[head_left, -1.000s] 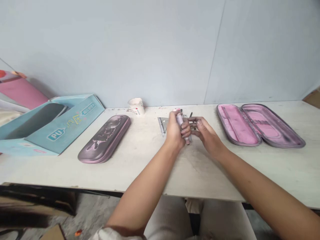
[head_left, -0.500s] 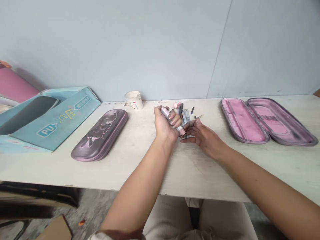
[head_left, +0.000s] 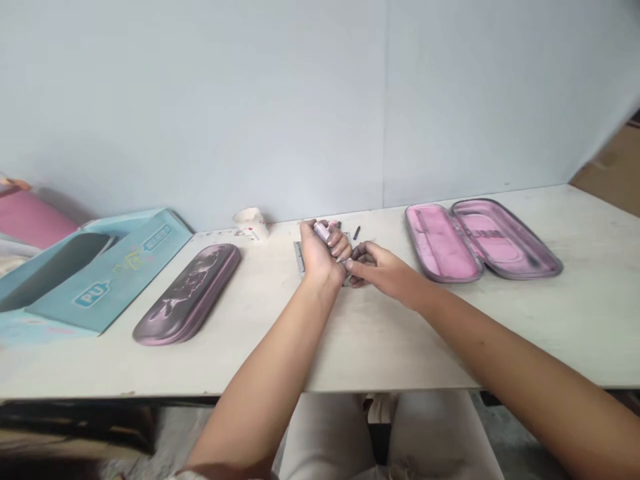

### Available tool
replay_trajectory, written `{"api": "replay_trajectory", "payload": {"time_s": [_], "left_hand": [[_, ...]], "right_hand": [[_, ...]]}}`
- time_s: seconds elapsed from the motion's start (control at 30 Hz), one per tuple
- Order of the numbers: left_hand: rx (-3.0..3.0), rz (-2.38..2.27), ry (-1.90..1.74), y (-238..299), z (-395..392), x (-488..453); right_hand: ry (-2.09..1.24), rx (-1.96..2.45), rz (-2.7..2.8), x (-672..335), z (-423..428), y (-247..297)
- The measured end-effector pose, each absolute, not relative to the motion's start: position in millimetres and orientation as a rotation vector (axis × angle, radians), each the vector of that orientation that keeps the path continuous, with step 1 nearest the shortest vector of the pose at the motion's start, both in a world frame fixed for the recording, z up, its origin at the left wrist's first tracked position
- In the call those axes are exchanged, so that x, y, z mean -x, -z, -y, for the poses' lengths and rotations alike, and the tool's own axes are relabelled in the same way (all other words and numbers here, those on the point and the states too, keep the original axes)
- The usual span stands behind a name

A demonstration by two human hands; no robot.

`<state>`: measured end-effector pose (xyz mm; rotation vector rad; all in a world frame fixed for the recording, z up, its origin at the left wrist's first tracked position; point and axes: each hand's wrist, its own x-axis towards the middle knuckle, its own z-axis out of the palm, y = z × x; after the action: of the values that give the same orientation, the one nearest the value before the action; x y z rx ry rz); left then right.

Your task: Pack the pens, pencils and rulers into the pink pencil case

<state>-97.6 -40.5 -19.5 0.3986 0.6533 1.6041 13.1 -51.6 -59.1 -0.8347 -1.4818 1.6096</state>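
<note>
- Hands have drawn together since the earlier view, left of the open pencil case.
- Left hand clenches one pink pen, holding it off the table.
- Right hand presses against it; whether it grips anything, I cannot tell.
- Beside them: one metal set square, one small dark stick.

Closed pencil case: smooth moulded shell, semi-gloss. Open pencil case: matt pink cloth lining. Desk: matt, scuffed board. Box: printed paperboard, slight sheen. Pink marker: smooth plastic, light gloss. Set square: dull grey metal.
</note>
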Motion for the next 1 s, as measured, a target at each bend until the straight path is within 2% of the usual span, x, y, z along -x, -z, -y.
{"api": "replay_trajectory", "payload": {"time_s": [0.2,0.3,0.47,0.6,0.73,0.87,1.0], "left_hand": [[-0.496,-0.645,-1.398,13,12,2],[-0.614,-0.7,-1.305,18,-3,-51],[-1.341,-1.008,-1.178,40,-25,-103],[-2.214,-1.258,-0.755,62,-33,-105],[-2.613,-1.385,-0.307,76,-27,-97],[-2.71,-1.487,-0.23,79,-14,-89],[-2.72,-1.538,-0.31,71,2,-59]], "right_hand": [[-1.17,1.069,1.538,-99,38,65],[-0.799,1.32,1.538,-147,35,62],[-0.128,1.806,1.548,-208,27,60],[0.145,2.014,1.64,-231,19,69],[0.271,2.046,1.705,-236,18,80],[0.444,1.991,1.801,-235,23,91],[0.662,1.882,1.857,-230,32,96]]}}
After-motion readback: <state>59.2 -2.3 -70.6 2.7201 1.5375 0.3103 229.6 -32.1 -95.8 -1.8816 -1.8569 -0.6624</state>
